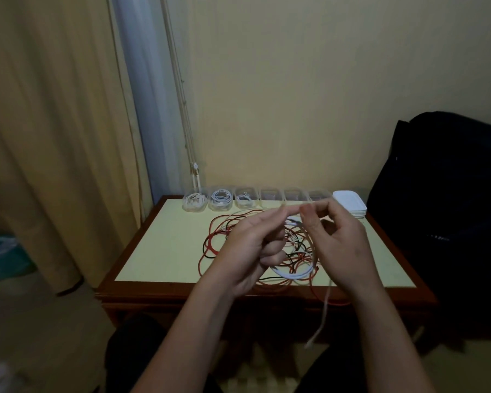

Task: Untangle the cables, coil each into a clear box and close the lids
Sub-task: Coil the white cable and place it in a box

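A tangle of red, black and white cables (219,245) lies on the pale table top (159,251). Above it my left hand (253,245) and my right hand (340,242) are raised, each pinching a white cable (292,275) between them. One loose end of that white cable (322,316) hangs down past the table's front edge. Along the back edge stands a row of several clear boxes (270,198) without lids. The three boxes on the left (217,199) hold coiled white cables. What the boxes to the right contain is too dim to make out.
A stack of white lids (349,202) sits at the back right corner of the table. A dark bag (448,217) stands to the right of the table. Curtains (54,137) hang on the left. The table has a dark wooden rim (182,289).
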`<control>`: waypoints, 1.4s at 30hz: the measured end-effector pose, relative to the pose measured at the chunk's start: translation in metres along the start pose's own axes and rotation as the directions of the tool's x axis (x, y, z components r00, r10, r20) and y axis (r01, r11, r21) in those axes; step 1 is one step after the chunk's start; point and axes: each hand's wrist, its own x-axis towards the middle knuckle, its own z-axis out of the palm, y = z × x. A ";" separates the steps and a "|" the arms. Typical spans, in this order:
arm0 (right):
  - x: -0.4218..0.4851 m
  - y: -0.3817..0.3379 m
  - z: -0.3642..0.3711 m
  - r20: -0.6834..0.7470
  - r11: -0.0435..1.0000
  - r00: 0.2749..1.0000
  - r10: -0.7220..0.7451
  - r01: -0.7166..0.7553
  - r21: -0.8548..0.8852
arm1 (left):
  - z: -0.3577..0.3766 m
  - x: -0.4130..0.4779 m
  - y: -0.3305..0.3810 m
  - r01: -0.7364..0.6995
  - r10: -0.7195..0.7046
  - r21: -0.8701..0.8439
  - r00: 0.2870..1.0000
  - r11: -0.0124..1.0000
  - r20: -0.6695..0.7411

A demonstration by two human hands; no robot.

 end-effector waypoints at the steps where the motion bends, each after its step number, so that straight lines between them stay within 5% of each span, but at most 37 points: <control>1: 0.000 0.000 -0.001 0.041 1.000 0.999 -0.003 0.002 0.008 | -0.001 0.000 0.001 -0.006 0.006 -0.023 1.000 1.000 0.003; 4: -0.003 0.001 0.002 0.097 0.999 0.994 -0.049 0.051 -0.016 | -0.003 0.000 0.004 -0.001 0.000 -0.095 1.000 0.995 -0.006; 16: -0.004 0.002 0.011 -0.053 0.989 0.997 -0.053 0.045 -0.140 | 0.002 0.000 -0.006 -0.042 0.043 0.025 0.998 0.999 -0.040; 29: -0.003 0.016 -0.009 0.010 0.993 0.994 0.109 -0.109 0.035 | -0.028 0.001 0.026 -0.114 0.009 -0.395 0.966 0.912 -0.258; 37: -0.001 0.035 -0.022 -0.020 0.977 0.998 0.052 -0.055 -0.208 | -0.057 -0.006 0.047 -0.274 0.039 -0.600 0.927 0.752 -0.374; 42: -0.003 0.045 -0.015 -0.035 0.934 0.995 -0.089 0.071 -0.351 | -0.057 -0.008 0.047 -0.399 0.021 -0.583 0.837 0.708 -0.547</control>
